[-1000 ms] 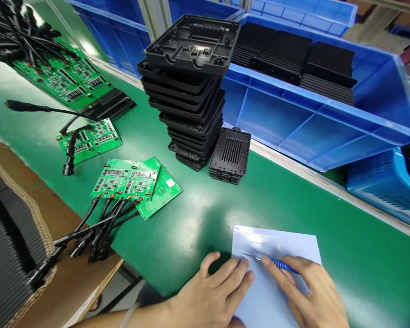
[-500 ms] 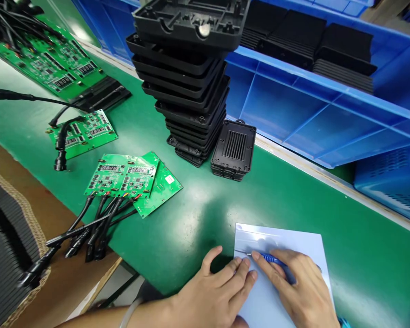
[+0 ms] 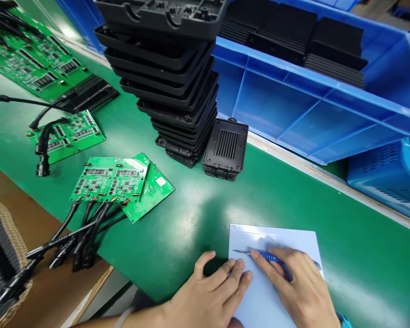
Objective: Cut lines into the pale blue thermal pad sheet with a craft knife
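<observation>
A light blue-white sheet [image 3: 256, 291] lies on the green table near its front edge. My right hand [image 3: 299, 282] is closed around a blue-handled craft knife [image 3: 268, 256], held low over the sheet. The thin pointed blade reaches left, close to the sheet's left edge. Flat on the sheet's left side, my left hand [image 3: 215, 287] has its fingers stretched out and its thumb spread; it holds nothing. The fingertips rest just below the blade. Whether the blade touches the surface I cannot tell.
Left on the green table [image 3: 187, 214] lie green circuit boards [image 3: 109, 180] with black cables. A tall stack of black plastic housings [image 3: 181, 91] stands behind, beside a low stack of black cases [image 3: 225, 148]. A blue crate [image 3: 276, 109] with black parts borders the back.
The view has shifted slightly, so the table items appear a little further left. Both hands keep nearly the same place on the sheet; the knife is still in my right hand.
</observation>
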Demonstrator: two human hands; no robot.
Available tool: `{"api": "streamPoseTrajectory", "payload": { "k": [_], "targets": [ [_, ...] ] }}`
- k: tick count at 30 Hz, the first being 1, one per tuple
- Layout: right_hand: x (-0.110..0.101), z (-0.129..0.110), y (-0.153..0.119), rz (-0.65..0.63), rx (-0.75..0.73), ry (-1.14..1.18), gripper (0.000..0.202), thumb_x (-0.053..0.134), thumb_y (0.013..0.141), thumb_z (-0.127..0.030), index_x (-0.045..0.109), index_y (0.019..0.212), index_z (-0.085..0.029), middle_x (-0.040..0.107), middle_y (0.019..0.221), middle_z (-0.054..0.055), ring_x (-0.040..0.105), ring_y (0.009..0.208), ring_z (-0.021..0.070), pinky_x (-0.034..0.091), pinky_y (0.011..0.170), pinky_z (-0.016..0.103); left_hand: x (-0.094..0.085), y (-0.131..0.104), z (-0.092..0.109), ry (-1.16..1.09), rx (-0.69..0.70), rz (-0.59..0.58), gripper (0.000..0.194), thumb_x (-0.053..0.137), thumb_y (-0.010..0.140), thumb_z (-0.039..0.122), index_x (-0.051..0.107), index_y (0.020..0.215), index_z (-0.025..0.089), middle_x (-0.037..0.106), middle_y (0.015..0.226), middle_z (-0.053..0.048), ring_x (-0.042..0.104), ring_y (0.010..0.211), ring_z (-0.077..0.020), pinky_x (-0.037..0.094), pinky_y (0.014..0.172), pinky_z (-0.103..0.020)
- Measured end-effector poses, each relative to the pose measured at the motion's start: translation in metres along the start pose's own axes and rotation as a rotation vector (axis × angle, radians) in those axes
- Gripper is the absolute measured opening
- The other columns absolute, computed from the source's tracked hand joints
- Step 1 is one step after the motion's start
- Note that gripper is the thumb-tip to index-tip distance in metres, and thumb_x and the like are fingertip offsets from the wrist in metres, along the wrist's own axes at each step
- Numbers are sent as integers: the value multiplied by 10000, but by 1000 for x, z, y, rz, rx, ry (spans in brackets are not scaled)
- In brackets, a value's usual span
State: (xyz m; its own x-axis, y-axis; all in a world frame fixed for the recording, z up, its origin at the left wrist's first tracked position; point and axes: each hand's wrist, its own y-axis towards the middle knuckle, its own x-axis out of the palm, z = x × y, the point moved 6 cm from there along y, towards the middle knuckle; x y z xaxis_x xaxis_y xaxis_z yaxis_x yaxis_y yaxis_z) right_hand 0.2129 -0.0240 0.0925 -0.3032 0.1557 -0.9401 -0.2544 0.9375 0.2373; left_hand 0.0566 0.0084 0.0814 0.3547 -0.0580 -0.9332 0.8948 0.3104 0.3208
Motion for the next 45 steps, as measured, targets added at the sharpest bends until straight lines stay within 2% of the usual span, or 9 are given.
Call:
{"api": "streamPoseTrajectory", "payload": {
  "k": [5,11,15,24,30,35,40,45],
  "targets": [
    [-8,8,-2,-8,-11,-25,449,479,915,13,585,1303,-187,547,1026,111,497,901,193,338,790,325,0,0,-1,-9,-13,1,462,389,983,514,638,1199,191,681,1179,-28,485,1101,-174,105,1136,-451],
    [-13,20,-15,-27,9,-59,469,486,909,23,564,1324,-182,531,1044,118,484,885,184,337,760,316,0,-1,-2,-16,-10,4,456,415,972,514,643,1204,195,690,1161,-31,493,1088,-169,-12,1173,-459],
    [-17,29,-25,-43,40,-72,509,488,905,28,528,1356,-203,535,1064,119,492,911,198,355,765,336,2,-1,-3,-19,-17,-16,457,426,967,525,641,1209,202,691,1158,-27,488,1090,-161,-26,1177,-444],
    [-27,50,-44,-32,73,-125,501,519,902,-4,533,1352,-223,556,1060,130,506,939,239,385,746,376,7,-7,-4,-34,-14,42,459,483,929,552,670,1164,205,685,1150,-39,490,1094,-174,17,1189,-429],
    [-35,60,-49,-34,42,-148,483,541,879,16,557,1326,-168,558,1029,142,506,920,232,393,728,365,8,-6,-3,-33,48,65,480,418,961,533,665,1170,179,657,1151,-71,543,1074,-200,196,1165,-386],
    [-44,68,-52,11,59,-187,512,537,877,23,560,1324,-224,571,980,112,516,841,196,396,691,341,4,-4,-5,3,114,-27,450,409,976,505,656,1195,199,664,1162,-38,554,1088,-186,165,1191,-352],
    [-50,79,-59,24,80,-214,533,522,896,-1,537,1342,-291,587,965,91,544,832,186,414,675,332,11,-15,-7,43,105,-59,449,406,975,488,622,1250,206,643,1219,-37,548,1128,-221,149,1203,-399],
    [-53,90,-69,24,90,-228,459,511,911,-25,588,1288,-275,588,972,92,555,847,186,437,690,342,15,-19,-8,82,168,-51,486,463,942,533,607,1280,215,648,1230,-29,557,1119,-238,167,1202,-406]
  ]
}}
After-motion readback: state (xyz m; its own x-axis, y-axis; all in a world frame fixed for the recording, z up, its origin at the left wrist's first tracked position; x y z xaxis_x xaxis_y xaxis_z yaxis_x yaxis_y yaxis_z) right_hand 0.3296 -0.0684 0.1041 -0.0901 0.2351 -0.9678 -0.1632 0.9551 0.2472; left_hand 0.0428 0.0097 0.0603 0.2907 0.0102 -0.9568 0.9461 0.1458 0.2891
